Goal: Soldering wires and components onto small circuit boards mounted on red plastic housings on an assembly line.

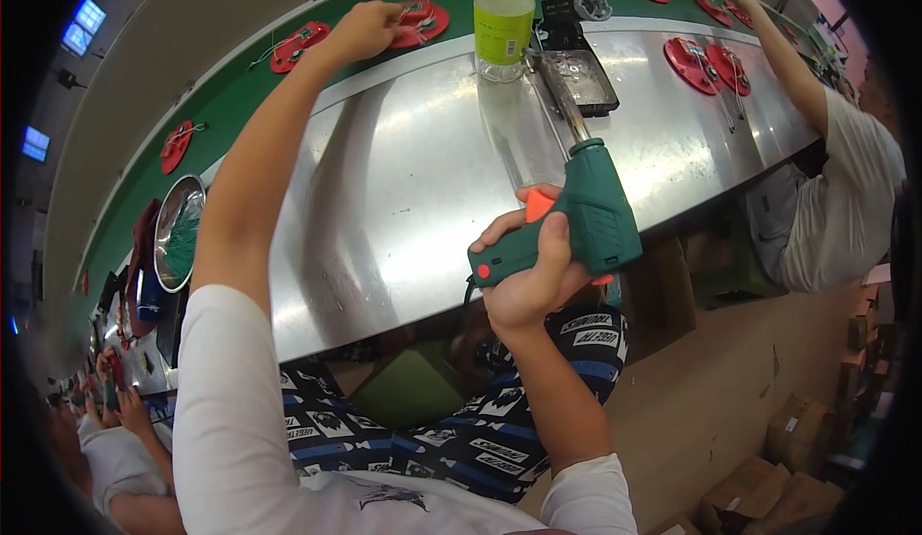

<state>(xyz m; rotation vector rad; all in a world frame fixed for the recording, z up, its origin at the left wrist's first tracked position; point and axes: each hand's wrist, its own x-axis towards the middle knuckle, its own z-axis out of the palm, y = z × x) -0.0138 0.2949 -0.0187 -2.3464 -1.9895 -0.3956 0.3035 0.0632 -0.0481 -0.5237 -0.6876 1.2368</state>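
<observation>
My right hand [538, 271] is wrapped round the grip of a green soldering gun [600, 194] with an orange trigger. Its metal barrel points away from me, toward a black stand [567, 31] with a small tray [581, 79]. At the far edge of the bench, my left arm stretches out over the green belt. The fingers of my left hand [368, 31] close on the edge of a red round part [423, 24], with a small board and wires on it. Another red part [300, 47] lies just left of that hand.
A clear bottle with a yellow-green label [504, 31] stands behind the barrel. Two red parts with wires [691, 64] lie on the metal bench [384, 208] at right, by a co-worker's arm [788, 64]. At left is a metal bowl [181, 232] of green strands.
</observation>
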